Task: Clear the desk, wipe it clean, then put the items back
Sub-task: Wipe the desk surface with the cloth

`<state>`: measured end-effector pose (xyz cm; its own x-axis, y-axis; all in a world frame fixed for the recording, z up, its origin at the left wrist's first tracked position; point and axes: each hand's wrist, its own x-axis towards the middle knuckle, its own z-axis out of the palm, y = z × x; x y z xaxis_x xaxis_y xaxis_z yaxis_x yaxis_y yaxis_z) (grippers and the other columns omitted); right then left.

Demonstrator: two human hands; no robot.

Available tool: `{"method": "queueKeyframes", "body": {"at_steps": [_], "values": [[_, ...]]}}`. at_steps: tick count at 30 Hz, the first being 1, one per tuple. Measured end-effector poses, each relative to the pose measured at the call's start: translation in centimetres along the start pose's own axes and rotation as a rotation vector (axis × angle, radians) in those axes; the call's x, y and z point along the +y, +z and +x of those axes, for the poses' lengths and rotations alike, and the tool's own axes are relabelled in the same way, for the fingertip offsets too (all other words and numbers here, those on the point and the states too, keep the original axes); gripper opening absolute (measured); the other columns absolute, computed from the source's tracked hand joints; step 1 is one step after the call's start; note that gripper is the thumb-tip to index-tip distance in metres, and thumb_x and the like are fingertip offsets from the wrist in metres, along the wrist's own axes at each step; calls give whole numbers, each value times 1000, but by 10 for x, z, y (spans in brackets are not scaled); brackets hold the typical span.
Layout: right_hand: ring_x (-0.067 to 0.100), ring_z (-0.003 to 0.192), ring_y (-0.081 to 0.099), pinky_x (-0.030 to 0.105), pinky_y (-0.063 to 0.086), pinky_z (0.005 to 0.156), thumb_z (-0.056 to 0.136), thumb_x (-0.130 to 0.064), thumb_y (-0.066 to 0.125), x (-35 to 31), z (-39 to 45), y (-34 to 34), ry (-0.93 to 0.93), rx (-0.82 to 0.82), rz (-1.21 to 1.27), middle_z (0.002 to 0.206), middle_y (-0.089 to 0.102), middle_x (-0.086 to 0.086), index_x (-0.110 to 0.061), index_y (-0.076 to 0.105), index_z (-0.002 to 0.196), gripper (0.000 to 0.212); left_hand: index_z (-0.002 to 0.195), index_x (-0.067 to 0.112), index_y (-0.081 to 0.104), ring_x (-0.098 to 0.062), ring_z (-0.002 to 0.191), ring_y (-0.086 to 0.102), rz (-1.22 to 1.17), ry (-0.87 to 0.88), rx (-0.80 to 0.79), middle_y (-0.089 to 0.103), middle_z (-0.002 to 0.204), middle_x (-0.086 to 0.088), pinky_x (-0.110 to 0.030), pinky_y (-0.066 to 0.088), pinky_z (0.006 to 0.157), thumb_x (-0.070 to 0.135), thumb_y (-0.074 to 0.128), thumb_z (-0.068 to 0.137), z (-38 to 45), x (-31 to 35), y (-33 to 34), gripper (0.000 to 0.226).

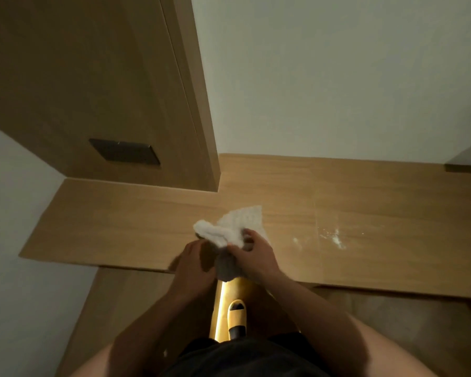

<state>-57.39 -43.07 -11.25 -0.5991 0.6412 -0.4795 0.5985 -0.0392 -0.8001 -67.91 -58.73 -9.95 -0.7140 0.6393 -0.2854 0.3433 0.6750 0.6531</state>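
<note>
A light wooden desk (125,227) runs across the middle of the head view, bare of items. Both hands meet at its front edge, holding a crumpled white cloth (229,229). My right hand (252,254) grips the cloth from the right, and a grey part of it hangs below the fingers. My left hand (193,263) holds the lower left side of the same cloth. White powdery specks (336,238) lie on the desk top to the right of the hands.
A tall wooden cabinet panel (98,91) with a dark switch plate (124,151) stands at the back left of the desk. A white wall (337,77) rises behind. Below the desk edge is a yellow slipper (237,314) on a lit floor strip.
</note>
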Motion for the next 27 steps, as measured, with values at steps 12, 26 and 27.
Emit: {"method": "queueKeyframes", "body": {"at_steps": [12, 26, 27], "values": [[16, 132, 53, 35, 48, 110, 89, -40, 70, 105, -46, -105, 230, 29, -333, 153, 44, -6, -33, 43, 153, 70, 163, 38, -5, -37, 154, -22, 497, 67, -487, -25, 169, -3, -59, 0, 124, 90, 54, 69, 44, -41, 47, 123], [23, 158, 10, 48, 23, 126, 93, -36, 69, 180, -80, -225, 335, 91, -537, 172, 1, -10, -40, 21, 162, 84, 162, 42, -7, -54, 151, -10, 586, 59, -304, -18, 171, 1, -66, 5, 123, 55, 21, 106, 62, 27, 134, 64], [23, 158, 10, 47, 23, 126, 93, -36, 69, 184, -80, -231, 331, 90, -537, 172, 1, -10, -40, 21, 161, 84, 163, 40, -5, -53, 152, -9, 581, 71, -319, -15, 172, -1, -66, 6, 124, 57, 16, 104, 65, 37, 145, 65]]}}
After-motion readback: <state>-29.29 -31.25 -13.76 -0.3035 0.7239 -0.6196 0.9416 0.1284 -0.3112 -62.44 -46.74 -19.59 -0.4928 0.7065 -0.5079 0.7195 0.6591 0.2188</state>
